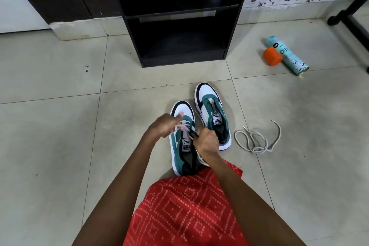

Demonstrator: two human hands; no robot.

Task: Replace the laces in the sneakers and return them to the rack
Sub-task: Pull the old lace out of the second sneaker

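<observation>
On the floor before the rack (179, 60), the left hand (164, 126) pinches a white lace (184, 124) in its fingers, threading the nearer sneaker (176, 156); right hand (206, 143) fingers curl round its other end. Sneaker 2 (211, 106) waits unlaced, closer to the rack.

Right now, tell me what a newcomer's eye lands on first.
Both hands work at the near green-and-white Puma sneaker in the centre: the left hand pinches its white lace, the right hand grips the shoe by the tongue. Its unlaced twin stands just right of it, a loose lace coiled on the tiles beside. Behind is a black rack; a teal spray can and orange cap lie on the floor to its right.
</observation>
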